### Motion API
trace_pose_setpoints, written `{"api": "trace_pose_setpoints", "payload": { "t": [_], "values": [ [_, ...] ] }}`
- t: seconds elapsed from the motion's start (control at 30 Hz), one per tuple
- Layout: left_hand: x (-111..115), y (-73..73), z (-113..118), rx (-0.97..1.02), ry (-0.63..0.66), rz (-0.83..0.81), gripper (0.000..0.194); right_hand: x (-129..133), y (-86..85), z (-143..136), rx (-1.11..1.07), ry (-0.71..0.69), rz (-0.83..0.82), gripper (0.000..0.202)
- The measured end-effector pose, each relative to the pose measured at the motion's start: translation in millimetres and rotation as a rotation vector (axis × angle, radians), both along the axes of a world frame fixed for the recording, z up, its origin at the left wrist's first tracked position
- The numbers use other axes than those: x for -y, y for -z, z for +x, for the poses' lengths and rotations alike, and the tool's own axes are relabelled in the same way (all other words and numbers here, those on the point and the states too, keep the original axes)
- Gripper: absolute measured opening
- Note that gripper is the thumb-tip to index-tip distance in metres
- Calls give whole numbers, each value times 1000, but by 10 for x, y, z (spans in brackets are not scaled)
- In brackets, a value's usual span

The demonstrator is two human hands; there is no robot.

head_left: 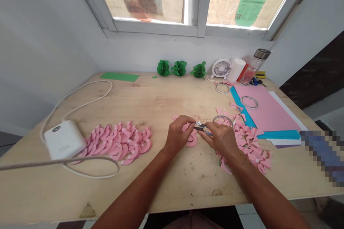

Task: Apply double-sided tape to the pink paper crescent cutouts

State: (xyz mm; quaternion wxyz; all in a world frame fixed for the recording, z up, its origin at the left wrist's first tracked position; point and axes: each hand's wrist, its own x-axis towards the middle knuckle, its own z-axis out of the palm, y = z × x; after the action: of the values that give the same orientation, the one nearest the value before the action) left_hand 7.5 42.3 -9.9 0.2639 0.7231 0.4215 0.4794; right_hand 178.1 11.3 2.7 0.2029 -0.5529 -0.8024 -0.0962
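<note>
My left hand (179, 132) is closed in a pinch, its fingertips at a small white piece (198, 123) that looks like tape. My right hand (221, 134) is closed around a small dark and tan tool (201, 128), which looks like scissors, its tip close to the left fingertips. Under the hands lies a curved pink paper piece (191, 141), partly covered by my left hand. A tape roll (223, 118) rests just behind my right hand. Beside that hand spreads a heap of pink paper scraps (252, 146).
Rows of overlapping curved pink pieces (120, 141) lie at left, beside a white box (64, 139) with a cable. Several green paper ornaments (178, 68), a fan (221, 68) and a bottle (254, 68) line the back. Pink sheets (271, 111) bearing a tape roll (249, 102) lie at right.
</note>
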Motion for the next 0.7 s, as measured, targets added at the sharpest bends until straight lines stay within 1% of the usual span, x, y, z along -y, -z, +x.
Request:
{"api": "trace_pose_setpoints", "payload": {
  "t": [0.17,0.33,0.47,0.7],
  "values": [
    [-10,21,1,-58,24,74,10,-2,4,-4,-35,-8,6,38],
    [-9,16,17,-65,33,172,8,2,-4,-16,-40,4,0,37],
    [-7,13,23,-66,34,147,7,1,1,-24,-22,23,-4,37],
    [0,29,30,-27,53,47,7,3,6,-30,-13,44,-12,35]
  ]
}}
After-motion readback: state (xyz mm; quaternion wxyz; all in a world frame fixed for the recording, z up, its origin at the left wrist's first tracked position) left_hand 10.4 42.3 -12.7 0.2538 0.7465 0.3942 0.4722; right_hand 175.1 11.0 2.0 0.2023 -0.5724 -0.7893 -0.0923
